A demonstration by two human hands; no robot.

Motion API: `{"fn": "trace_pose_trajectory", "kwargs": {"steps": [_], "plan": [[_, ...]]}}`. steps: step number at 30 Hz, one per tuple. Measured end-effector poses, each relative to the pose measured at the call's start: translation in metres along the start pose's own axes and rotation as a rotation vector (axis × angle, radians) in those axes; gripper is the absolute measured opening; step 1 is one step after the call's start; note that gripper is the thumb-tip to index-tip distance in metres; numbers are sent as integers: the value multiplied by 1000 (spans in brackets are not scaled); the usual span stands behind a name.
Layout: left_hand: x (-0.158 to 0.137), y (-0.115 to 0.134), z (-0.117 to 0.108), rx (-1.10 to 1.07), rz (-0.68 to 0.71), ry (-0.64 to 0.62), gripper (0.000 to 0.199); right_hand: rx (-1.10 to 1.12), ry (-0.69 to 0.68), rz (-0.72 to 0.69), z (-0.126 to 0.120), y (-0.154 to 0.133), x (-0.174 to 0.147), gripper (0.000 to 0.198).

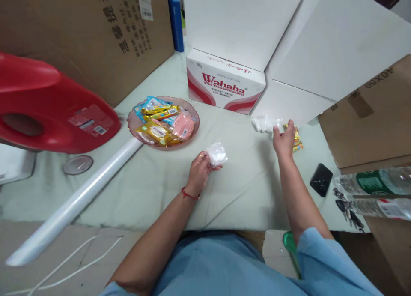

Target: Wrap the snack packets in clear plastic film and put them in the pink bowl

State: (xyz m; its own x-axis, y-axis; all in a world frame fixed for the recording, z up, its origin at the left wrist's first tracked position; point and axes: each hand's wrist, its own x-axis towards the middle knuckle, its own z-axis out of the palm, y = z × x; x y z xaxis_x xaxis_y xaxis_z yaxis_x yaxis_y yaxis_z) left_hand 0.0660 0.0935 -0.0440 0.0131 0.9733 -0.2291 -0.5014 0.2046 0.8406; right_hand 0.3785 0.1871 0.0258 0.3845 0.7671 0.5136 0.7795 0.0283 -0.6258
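Observation:
My left hand [199, 171], with a red cord on the wrist, pinches a crumpled clear plastic packet [217, 153] over the middle of the table. What the packet contains, if anything, I cannot make out. My right hand [284, 141] is farther right, thumb and fingers apart. Beside its fingers lie several yellow packets [298, 147], partly hidden by the hand. More crumpled clear plastic [263, 124] rests just left of the right fingertips. A pink glass plate [131, 127] to the left of my hands bears yellow, blue and pink packets [183, 125].
A Wahaha carton [224, 82] and white boxes [247, 22] line the back. At left are a red jug [51, 103], a long white roll [80, 197] and a round lid [78, 164]. A black phone-like object [321, 180], keys [349, 212] and plastic bottles [375, 181] lie at right.

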Motion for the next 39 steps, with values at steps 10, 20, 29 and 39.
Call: {"fn": "trace_pose_trajectory", "kwargs": {"steps": [10, 20, 29, 39], "plan": [[-6, -1, -1, 216, 93, -85, 52, 491, -681, -29, 53, -99, -146, 34], [-4, 1, -1, 128, 79, -8, 34, 1062, -543, 695, 36, -77, -129, 42], [-3, 7, 0, 23, 99, 66, 28, 535, 150, 273, -10, -34, -68, 36], [-3, 2, 0, 124, 169, 42, 32, 153, -337, -130, 7, -44, -32, 72]]}}
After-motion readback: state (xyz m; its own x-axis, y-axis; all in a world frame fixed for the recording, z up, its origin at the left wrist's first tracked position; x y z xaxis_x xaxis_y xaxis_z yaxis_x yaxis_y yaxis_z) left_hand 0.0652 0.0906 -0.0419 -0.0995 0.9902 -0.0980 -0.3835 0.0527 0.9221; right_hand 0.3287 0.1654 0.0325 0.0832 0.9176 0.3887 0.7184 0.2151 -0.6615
